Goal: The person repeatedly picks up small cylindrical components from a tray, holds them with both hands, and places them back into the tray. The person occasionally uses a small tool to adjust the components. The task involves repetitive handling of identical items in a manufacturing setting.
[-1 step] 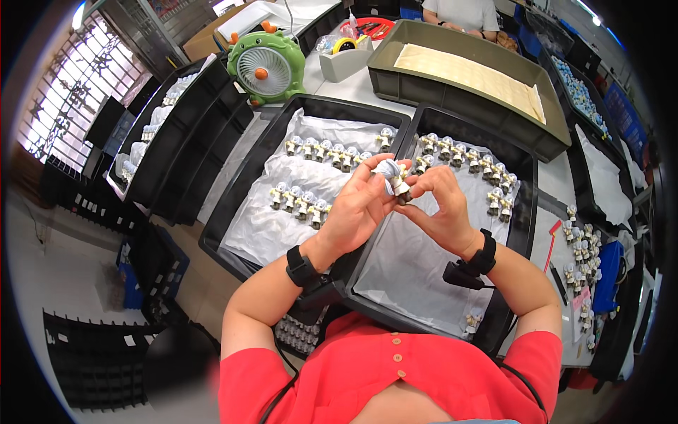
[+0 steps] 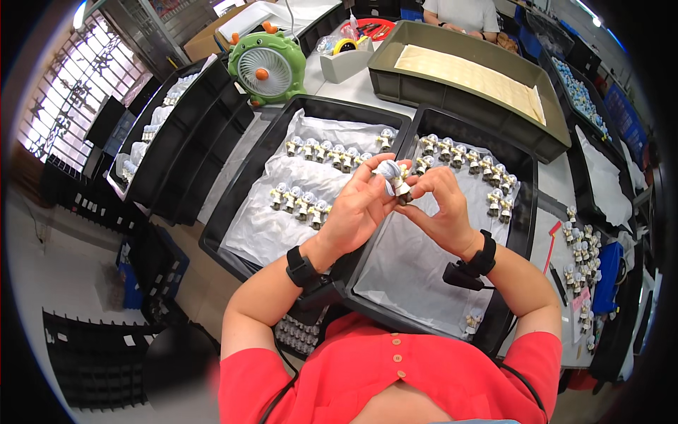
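Between my two hands is a small figurine with pale blue-grey hair, a white and yellow body and a dark base. My left hand grips it from the left, fingers around its back and head. The thumb and fingertips of my right hand pinch its lower right side. Both hands are above the shared rims of two black trays. Similar figurines lie in rows on white paper in the left tray. More figurines line the far part of the right tray, and one lies near its front corner.
Behind the trays stand a green animal-shaped fan, a grey box with tape and a large olive bin. Loose figurines and a red-handled tool lie at right. A person sits across the table.
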A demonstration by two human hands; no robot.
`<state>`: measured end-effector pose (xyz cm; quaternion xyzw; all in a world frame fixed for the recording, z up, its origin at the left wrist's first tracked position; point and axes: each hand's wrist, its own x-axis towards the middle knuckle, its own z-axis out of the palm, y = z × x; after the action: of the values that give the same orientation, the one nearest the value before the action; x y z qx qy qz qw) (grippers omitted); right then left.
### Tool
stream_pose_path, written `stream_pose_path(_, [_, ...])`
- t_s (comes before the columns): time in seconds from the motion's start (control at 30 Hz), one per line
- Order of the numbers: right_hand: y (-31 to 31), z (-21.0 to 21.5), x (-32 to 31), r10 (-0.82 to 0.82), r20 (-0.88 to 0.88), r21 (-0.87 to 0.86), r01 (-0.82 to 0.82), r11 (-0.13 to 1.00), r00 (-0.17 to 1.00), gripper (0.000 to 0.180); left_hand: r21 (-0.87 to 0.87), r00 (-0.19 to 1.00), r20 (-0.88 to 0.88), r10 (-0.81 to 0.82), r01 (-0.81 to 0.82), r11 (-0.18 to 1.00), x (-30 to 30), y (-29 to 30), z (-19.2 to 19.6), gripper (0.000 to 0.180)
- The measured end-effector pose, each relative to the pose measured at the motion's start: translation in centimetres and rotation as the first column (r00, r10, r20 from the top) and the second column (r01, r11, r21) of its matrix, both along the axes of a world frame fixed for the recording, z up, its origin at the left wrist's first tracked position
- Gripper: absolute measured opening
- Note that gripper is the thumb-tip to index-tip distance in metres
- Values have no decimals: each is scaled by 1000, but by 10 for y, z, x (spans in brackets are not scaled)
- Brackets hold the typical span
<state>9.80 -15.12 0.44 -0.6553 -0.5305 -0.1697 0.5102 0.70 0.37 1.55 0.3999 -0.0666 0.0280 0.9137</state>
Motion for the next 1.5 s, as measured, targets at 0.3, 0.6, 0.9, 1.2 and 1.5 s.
stream_pose_path(0.3, [1,-5,0,-38,-69,24,39,999,997,39,97,999,40,1,-4,995,-1,1,4,48])
stream_pose_path(0.6, [2,-7,-2,-14,-46,25,15,1000,999,37,46,1000,13,-23,23,999,0,5,0,49])
stream_pose_path(0.9, [-1,-11,-4,2,-275,-56,-18,998,961,32,365,982,146,118,-165,916,-1,3,3,47])
stream_pose_path(1.2, [-1,-8,1,476,-863,491,-503,711,-170,29,425,977,109,182,-211,880,0,9,0,50])
stream_pose_path(1.5, [-1,-25,8,491,-604,781,-343,522,-629,33,525,962,196,192,-268,808,0,1,-4,57])
